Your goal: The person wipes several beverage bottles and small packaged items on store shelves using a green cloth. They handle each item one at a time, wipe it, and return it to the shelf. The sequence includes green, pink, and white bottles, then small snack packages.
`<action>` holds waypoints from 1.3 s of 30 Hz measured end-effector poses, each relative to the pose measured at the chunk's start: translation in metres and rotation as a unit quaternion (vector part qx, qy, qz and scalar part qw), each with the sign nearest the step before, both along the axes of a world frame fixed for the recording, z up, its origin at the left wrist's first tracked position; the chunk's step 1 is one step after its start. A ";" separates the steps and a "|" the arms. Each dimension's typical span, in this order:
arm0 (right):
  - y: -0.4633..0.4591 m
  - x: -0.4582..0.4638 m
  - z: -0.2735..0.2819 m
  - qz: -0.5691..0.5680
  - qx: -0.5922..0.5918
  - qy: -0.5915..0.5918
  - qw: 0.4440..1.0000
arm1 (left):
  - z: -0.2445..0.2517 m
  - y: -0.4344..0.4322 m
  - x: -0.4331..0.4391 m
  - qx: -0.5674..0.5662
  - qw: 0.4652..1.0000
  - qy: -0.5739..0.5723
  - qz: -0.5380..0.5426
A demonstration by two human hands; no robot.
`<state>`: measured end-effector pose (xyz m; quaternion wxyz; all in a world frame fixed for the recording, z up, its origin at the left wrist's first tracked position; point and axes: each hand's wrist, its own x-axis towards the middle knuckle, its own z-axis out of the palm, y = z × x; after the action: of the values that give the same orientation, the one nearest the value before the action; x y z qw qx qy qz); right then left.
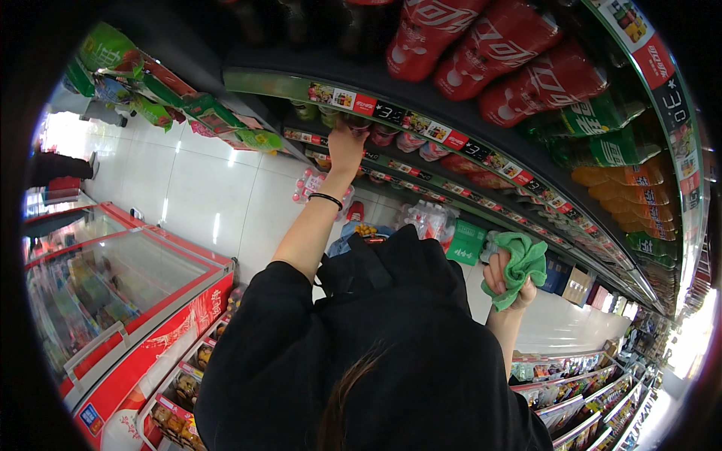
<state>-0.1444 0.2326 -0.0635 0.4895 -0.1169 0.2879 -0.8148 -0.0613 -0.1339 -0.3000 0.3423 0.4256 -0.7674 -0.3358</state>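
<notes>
My left hand [346, 147] reaches in under a shelf's price strip, its fingers around a dark bottle [359, 123] in the row below. The strip's edge partly hides the fingertips. Beside that bottle stand green-toned bottles [306, 110] on one side and pink-red bottles [383, 135] on the other. A crumpled green cloth [516, 268] is in my right hand [499, 276], held out in front of the lower shelves and touching no shelf that I can make out.
Large red cola bottles [485, 51] fill the shelf above. On the floor are shrink-wrapped bottle packs [428, 220] and a green carton [466, 242]. A red-edged chest freezer [141, 265] stands at left, with hanging snack packets [211, 115] beyond. Product racks [575, 389] are at lower right.
</notes>
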 end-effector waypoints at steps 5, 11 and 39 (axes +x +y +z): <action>-0.002 -0.002 -0.002 0.005 0.000 -0.009 1.000 | 0.009 0.023 0.001 0.006 0.990 -0.118 0.074; -0.007 -0.001 0.005 0.017 0.011 0.005 1.000 | -0.019 0.022 0.004 -0.010 0.985 -0.141 0.101; -0.016 0.007 0.033 0.082 -0.212 -0.098 0.969 | 0.070 0.062 -0.020 -0.232 0.971 0.003 -0.058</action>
<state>-0.1377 0.2165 -0.0309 0.5448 -0.1610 0.0488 -0.8215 -0.0812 -0.0724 -0.2303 0.4142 0.2886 -0.8464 -0.1696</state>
